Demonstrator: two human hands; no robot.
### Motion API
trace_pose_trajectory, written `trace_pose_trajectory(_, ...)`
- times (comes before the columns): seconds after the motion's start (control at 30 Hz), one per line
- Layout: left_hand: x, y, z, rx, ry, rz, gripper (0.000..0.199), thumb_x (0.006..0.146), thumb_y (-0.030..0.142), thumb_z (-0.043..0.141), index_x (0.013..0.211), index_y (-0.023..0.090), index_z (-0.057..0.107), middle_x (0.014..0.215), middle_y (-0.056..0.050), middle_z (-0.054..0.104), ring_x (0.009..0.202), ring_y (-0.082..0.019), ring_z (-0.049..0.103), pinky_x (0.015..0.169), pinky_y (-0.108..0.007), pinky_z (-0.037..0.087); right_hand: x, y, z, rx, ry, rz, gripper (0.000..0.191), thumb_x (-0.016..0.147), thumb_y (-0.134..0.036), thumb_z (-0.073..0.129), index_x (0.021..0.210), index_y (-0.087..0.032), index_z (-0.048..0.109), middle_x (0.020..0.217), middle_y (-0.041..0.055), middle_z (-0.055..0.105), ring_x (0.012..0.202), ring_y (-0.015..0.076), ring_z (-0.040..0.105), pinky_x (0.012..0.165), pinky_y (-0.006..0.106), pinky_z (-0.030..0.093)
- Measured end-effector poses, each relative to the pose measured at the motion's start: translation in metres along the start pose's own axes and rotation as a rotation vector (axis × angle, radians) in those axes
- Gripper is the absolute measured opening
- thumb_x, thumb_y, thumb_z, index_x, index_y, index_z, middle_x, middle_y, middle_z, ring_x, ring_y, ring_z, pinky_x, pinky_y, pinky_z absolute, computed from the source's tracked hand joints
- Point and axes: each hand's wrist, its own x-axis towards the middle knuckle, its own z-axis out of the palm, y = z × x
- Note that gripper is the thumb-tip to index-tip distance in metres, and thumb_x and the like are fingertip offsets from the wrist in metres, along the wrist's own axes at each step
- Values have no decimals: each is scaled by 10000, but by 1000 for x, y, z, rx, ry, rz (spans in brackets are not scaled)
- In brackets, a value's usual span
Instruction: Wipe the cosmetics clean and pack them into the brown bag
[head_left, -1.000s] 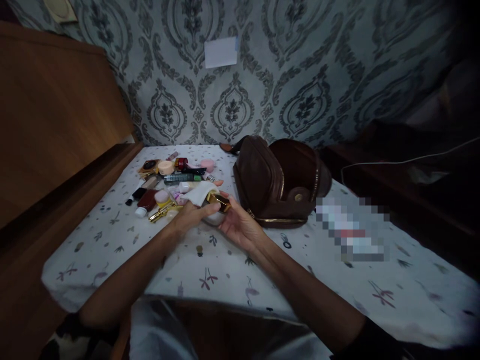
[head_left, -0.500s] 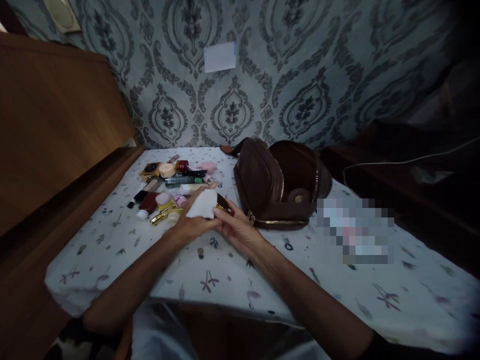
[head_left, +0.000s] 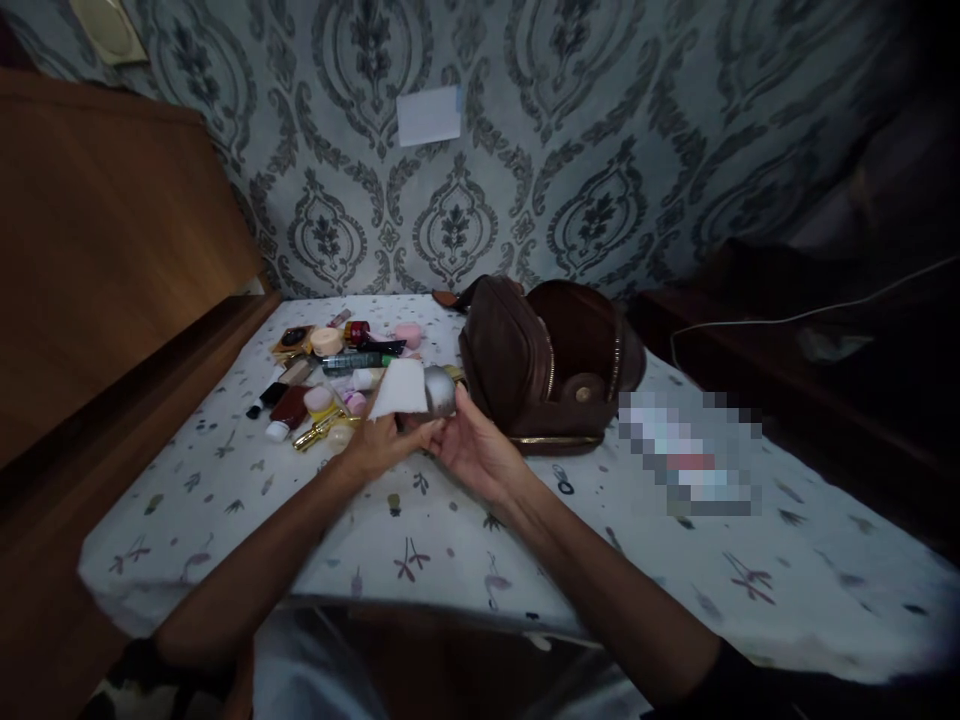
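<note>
My left hand (head_left: 382, 445) is closed round a white cloth or pad (head_left: 400, 388), held up over the table's middle. Beside it my right hand (head_left: 478, 447) grips a rounded silver-grey item (head_left: 440, 390), which touches the right edge of the white pad. The fingers of both hands meet beneath these things. Just right of my hands stands a brown leather bag (head_left: 510, 360) with its zip open. Left of them lie several cosmetics, among them a dark red bottle (head_left: 291, 408), a gold tube (head_left: 319, 432) and a green-capped tube (head_left: 352, 362).
The table (head_left: 300, 520) has a white patterned cloth. A blurred-out item (head_left: 690, 455) lies right of the bag. Wooden furniture (head_left: 120, 220) borders the left side, and a patterned wall with a white card (head_left: 429, 116) rises behind. A white cable (head_left: 787, 322) runs at the right.
The held item has turned, so its silver-grey rounded side shows where a gold edge was. My right fingers have shifted up its side. The whole view has moved slightly.
</note>
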Motion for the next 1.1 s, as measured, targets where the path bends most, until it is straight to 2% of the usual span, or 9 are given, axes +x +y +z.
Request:
trace_pose_trajectory(0.1, -2, -7, -2, 32, -60, -18, 523, 794, 424, 712, 1232, 160, 603, 1062, -99, 736, 1041, -263, 673, 1037, -426, 462, 0, -1, -2, -16, 47, -27, 404, 718, -476, 821, 1004, -238, 663, 832, -21, 738, 733, 128, 674, 653, 226, 533)
trace_pose_trajectory(0.17, -2, -9, -2, 3, -66, -11, 513, 801, 439, 714, 1224, 168, 609, 1056, -95, 740, 1060, -258, 671, 1039, -411, 465, 0, -2, -3, -37, 74, -87, 415, 675, -451, 854, 976, -235, 669, 824, -39, 725, 700, 107, 643, 606, 199, 507)
trace_pose_trajectory(0.37, 4, 2, 2, -152, -42, -40, 579, 722, 426, 765, 1215, 173, 599, 1050, -97, 738, 1098, -270, 656, 1020, -428, 480, 1, -4, -1, -141, 117, -279, 403, 620, -414, 869, 905, -236, 647, 832, -49, 674, 730, 108, 607, 662, 208, 505)
trace_pose_trajectory(0.43, 6, 5, 2, -230, -18, -75, 613, 672, 423, 793, 1197, 172, 599, 1038, -95, 738, 1090, -273, 658, 1003, -423, 492, 1, -5, 0, -292, 155, -409, 424, 608, -360, 864, 950, -246, 642, 880, -41, 661, 794, 126, 605, 704, 221, 506)
trace_pose_trajectory(0.57, 6, 1, 2, -319, 20, -154, 594, 584, 382, 845, 1088, 164, 620, 1026, -89, 734, 1039, -268, 666, 936, -394, 525, -1, -8, 0, -744, 204, -659, 519, 598, -271, 849, 1066, -255, 626, 1021, -4, 644, 931, 182, 597, 805, 290, 514)
trace_pose_trajectory(0.67, 5, -5, 3, -322, 55, -232, 513, 542, 336, 868, 958, 160, 625, 964, -71, 734, 966, -253, 672, 871, -360, 538, -6, -10, -2, -1007, 189, -816, 513, 691, -288, 806, 1162, -247, 610, 1120, 49, 639, 1025, 225, 594, 900, 361, 500)
trace_pose_trajectory(0.77, 5, -6, 7, -420, 94, -282, 540, 475, 304, 900, 923, 166, 631, 950, -56, 736, 916, -230, 675, 825, -311, 540, -11, -12, -4, -1197, 179, -931, 486, 768, -288, 763, 1220, -225, 597, 1155, 92, 639, 1088, 259, 581, 963, 409, 476)
trace_pose_trajectory(0.93, 6, 0, 10, -544, 19, -378, 516, 455, 300, 926, 877, 160, 663, 866, -47, 743, 786, -204, 689, 699, -269, 553, -19, -16, -1, -1364, 203, -988, 493, 823, -290, 726, 1288, -249, 570, 1193, 101, 626, 1116, 275, 566, 966, 424, 492)
trace_pose_trajectory(1.1, 3, 4, 8, -555, -51, -464, 465, 449, 326, 935, 803, 152, 689, 715, -32, 727, 662, -210, 689, 633, -303, 573, -33, -32, 13, -1319, 217, -1084, 477, 814, -296, 736, 1263, -250, 583, 1181, 103, 629, 1105, 274, 576, 972, 425, 492)
